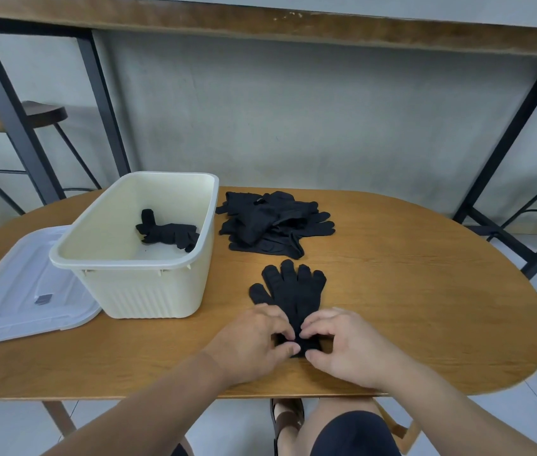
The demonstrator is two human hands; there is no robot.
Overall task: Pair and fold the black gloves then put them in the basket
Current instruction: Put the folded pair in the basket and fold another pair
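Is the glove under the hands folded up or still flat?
Flat. The glove lies spread, fingers pointing away; both hands pinch its cuff.

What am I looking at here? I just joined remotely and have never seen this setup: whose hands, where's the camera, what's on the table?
There is no machine. A person wears one camera on the head, looking down at their own bare hands. The left hand and right hand both pinch the cuff end of the flat black gloves on the oval wooden table. Further back lies a pile of loose black gloves. The cream plastic basket already holds a folded black pair; beside it lies a clear plastic lid.
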